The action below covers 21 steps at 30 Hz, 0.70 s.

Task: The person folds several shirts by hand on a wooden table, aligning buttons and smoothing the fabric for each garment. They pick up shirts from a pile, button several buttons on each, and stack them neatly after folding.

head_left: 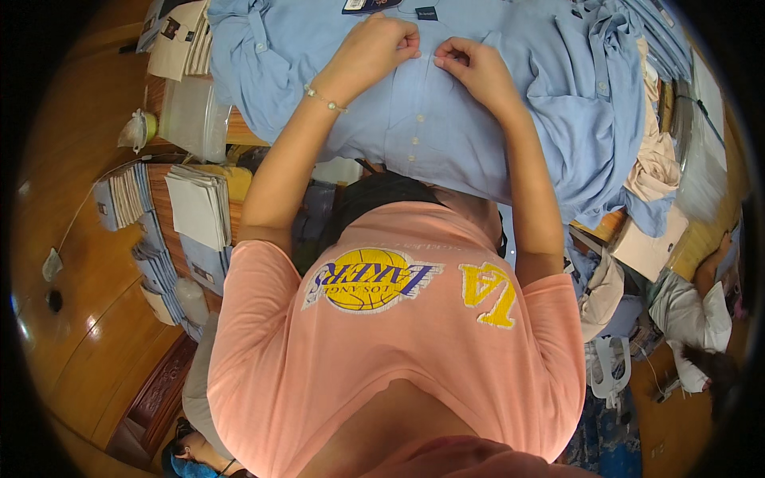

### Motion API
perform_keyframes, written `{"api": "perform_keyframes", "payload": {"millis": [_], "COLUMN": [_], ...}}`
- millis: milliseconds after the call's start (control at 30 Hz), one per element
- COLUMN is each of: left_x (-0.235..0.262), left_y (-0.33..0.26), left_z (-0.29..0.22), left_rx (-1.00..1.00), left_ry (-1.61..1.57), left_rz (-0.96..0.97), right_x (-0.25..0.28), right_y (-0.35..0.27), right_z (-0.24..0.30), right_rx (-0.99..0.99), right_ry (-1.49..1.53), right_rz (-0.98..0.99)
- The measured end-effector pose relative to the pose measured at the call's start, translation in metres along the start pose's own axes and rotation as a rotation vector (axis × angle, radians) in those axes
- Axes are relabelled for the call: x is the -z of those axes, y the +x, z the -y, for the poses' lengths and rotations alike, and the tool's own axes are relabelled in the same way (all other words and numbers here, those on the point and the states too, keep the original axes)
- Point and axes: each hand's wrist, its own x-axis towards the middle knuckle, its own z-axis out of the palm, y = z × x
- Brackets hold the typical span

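Observation:
A light blue button-up shirt (446,135) lies spread front up across the table before me, its sleeves bunched at both sides. My left hand (374,52), with a beaded bracelet at the wrist, pinches the fabric at the left of the upper button placket (421,88). On the other side of the placket, a short gap away, my right hand (480,72) pinches the cloth between thumb and curled fingers. Small pale buttons (415,141) run down the placket below my hands. Near the collar, a dark hang tag (366,5) and a small dark label (426,13) show.
At the left are stacked white sheets (195,207), folded shirts (119,195) and clear plastic bags (195,119). Folded blue shirts (661,40) and beige cloth (655,163) lie at the right. Other people are partly visible at the lower left and far right.

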Motion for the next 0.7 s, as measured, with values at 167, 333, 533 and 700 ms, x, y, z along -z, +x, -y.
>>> {"api": "perform_keyframes", "payload": {"millis": [167, 333, 533, 700], "left_x": [-0.002, -0.002, 0.004, 0.009], "left_y": [0.002, 0.008, 0.02, 0.029], "left_z": [0.0, 0.002, -0.001, 0.0], "left_rx": [-0.052, 0.014, 0.083, 0.073], "left_ry": [-0.024, -0.114, -0.053, 0.015], "left_rz": [-0.01, 0.07, 0.183, 0.266], "right_x": [0.0, 0.0, 0.001, 0.0], "right_y": [0.002, 0.004, 0.006, 0.008], "right_z": [-0.009, -0.01, -0.011, -0.01], "right_rx": [0.043, 0.047, 0.019, -0.003], "right_ry": [0.02, 0.016, 0.003, 0.014], "right_rz": [-0.004, -0.013, -0.004, 0.017]}}
